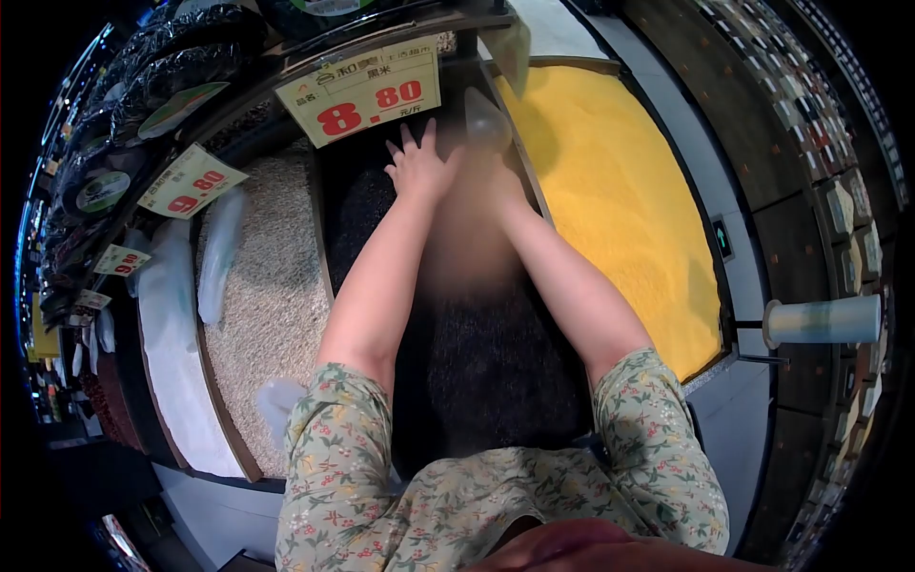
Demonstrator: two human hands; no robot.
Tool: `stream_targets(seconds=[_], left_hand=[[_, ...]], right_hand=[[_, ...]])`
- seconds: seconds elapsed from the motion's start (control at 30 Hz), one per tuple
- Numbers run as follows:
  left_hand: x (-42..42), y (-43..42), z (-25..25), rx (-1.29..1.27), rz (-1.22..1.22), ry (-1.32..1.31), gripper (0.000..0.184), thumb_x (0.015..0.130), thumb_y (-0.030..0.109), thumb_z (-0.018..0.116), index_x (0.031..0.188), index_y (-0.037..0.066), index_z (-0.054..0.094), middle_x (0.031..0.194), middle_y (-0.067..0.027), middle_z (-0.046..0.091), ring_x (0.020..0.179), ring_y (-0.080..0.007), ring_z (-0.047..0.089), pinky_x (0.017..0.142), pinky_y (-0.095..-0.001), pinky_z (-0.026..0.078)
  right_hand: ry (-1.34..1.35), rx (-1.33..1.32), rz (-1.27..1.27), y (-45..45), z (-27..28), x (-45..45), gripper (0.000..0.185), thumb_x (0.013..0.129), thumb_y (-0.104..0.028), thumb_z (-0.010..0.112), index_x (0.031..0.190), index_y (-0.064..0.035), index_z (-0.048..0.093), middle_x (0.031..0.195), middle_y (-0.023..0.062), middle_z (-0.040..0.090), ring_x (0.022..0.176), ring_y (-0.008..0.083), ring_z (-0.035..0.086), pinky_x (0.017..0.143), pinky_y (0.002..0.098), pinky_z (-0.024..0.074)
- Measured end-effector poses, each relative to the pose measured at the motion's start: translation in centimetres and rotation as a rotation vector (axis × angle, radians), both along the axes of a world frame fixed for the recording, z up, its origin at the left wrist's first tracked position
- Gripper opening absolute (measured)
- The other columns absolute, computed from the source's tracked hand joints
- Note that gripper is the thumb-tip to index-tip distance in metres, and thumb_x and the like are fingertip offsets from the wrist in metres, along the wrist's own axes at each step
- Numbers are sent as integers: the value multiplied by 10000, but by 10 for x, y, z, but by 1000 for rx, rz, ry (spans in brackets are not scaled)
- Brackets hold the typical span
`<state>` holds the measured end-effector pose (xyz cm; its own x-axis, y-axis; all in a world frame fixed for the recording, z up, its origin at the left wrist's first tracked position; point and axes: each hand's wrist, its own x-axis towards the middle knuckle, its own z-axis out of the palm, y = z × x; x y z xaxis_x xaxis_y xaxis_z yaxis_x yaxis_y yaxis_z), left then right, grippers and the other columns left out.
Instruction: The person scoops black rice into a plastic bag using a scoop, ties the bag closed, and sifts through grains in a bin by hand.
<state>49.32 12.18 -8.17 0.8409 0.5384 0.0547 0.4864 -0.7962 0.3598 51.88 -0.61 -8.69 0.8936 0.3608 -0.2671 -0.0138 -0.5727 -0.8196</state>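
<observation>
Both my arms reach forward over a bin of black rice (pixel 486 367). My left hand (pixel 419 170) is open, fingers spread, over the far part of the rice just below a price sign (pixel 367 91) marked 8.80. A smeared, hazy patch covers my right hand (pixel 493 183), so its fingers do not show. Just beyond it, along the bin's right divider, is a translucent plastic scoop (pixel 487 124). Whether my right hand touches the scoop, I cannot tell.
To the right lies a bin of yellow grain (pixel 620 210). On the left, pale grain (pixel 272 248) holds another clear scoop (pixel 221 257), beside a white bin (pixel 186 353). Dark wrapped packages (pixel 181 81) line the shelf at upper left. A pale cylinder (pixel 824 318) sticks out at right.
</observation>
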Motion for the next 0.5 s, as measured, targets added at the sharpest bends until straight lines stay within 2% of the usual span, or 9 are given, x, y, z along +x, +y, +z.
stream_targets(seconds=[0.03, 0.07, 0.1, 0.13, 0.2, 0.27, 0.33, 0.4, 0.5], left_hand=[[5, 3, -1, 1, -4, 13, 744, 808, 587, 517, 1441, 271, 288, 1510, -190, 169, 1363, -478, 146, 1025, -622, 250], [8, 5, -3, 1, -9, 27, 738, 809, 582, 519, 1440, 275, 289, 1511, -189, 168, 1365, -474, 147, 1028, -616, 252], [11, 6, -2, -1, -6, 29, 738, 809, 582, 519, 1440, 275, 289, 1511, -189, 168, 1365, -474, 147, 1028, -616, 252], [14, 7, 0, -26, -14, 52, 741, 810, 583, 516, 1442, 273, 284, 1515, -185, 158, 1365, -470, 150, 1031, -613, 254], [21, 10, -1, -56, -18, 77, 744, 811, 583, 514, 1444, 272, 278, 1518, -181, 147, 1365, -466, 153, 1034, -610, 255], [28, 14, -5, -39, -17, 71, 761, 791, 538, 555, 1448, 285, 265, 1514, -164, 185, 1346, -463, 218, 1021, -607, 279], [35, 17, -9, -48, -15, 86, 762, 793, 527, 556, 1451, 288, 253, 1519, -153, 176, 1355, -448, 207, 1032, -604, 266], [41, 20, -10, -58, -14, 102, 764, 795, 515, 557, 1454, 291, 242, 1524, -142, 166, 1365, -434, 196, 1043, -600, 253], [49, 24, -6, -92, -1, 152, 771, 794, 513, 557, 1457, 292, 230, 1527, -132, 157, 1379, -408, 176, 1056, -593, 239]], right_hand=[[0, -1, 2, 5, -21, 11, 662, 871, -227, 570, 1373, 81, 267, 1068, 306, 582, 948, 408, 607, 795, 427, 498], [-175, -67, 45, 12, -47, 25, 638, 871, -217, 570, 1355, 84, 286, 1032, 298, 592, 882, 396, 624, 734, 428, 511], [-350, -133, 88, 16, -46, 27, 613, 871, -208, 571, 1338, 88, 305, 996, 289, 602, 817, 384, 642, 673, 430, 524], [-349, -134, 91, 16, -45, 29, 613, 871, -208, 571, 1338, 88, 305, 996, 289, 602, 817, 384, 642, 673, 430, 524], [-186, -33, 83, 16, -36, 34, 548, 869, -196, 574, 1277, 99, 355, 951, 282, 605, 721, 363, 651, 580, 430, 524], [-249, -20, 100, 24, -69, 52, 529, 867, -193, 575, 1256, 100, 367, 943, 283, 607, 710, 361, 652, 575, 429, 525], [-311, -8, 115, 28, -67, 56, 510, 865, -190, 577, 1234, 101, 378, 935, 285, 608, 699, 359, 653, 570, 429, 526], [-187, -65, 112, 30, -55, 57, 499, 862, -183, 576, 1227, 97, 384, 930, 284, 610, 694, 365, 652, 572, 428, 530], [-161, -84, 77, 29, -35, 55, 479, 861, -179, 573, 1226, 75, 393, 920, 276, 612, 687, 359, 651, 571, 421, 532]])
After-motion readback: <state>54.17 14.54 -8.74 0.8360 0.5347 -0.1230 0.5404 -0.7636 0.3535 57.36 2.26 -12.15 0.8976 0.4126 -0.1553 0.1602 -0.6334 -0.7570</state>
